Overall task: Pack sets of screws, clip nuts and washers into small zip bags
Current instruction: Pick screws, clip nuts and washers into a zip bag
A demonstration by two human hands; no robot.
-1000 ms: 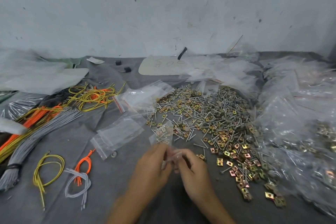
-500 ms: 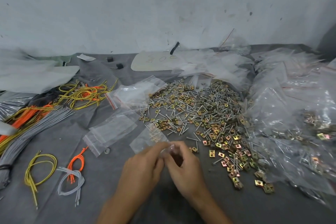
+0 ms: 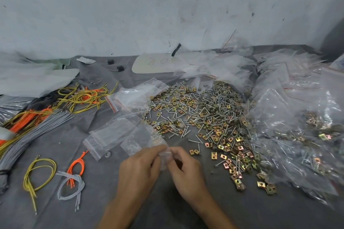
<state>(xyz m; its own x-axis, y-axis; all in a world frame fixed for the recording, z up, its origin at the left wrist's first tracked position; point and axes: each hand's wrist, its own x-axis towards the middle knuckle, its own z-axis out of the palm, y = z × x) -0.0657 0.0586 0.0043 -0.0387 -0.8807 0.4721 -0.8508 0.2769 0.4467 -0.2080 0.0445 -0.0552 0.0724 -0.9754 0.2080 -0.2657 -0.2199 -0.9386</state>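
Our left hand (image 3: pixel 141 169) and right hand (image 3: pixel 186 171) both pinch the zip bag (image 3: pixel 143 141); we should probably press its seal evenly across.

Handwritten in thin dark strokes on a pale cream, round-cornered flat card (image 3: pixel 143 67), lying on the grey cloth (image 3: pixel 96 201) near the wall, behind the heap of silver screws, brass-coloured clip nuts and grey washers (image 3: pixel 204 109): one short row of about three characters, seen upside down. Plainly legible only as a round "0" in the middle. Too faint and small to settle the flanking characters or the lone smaller mark under the row's left end.
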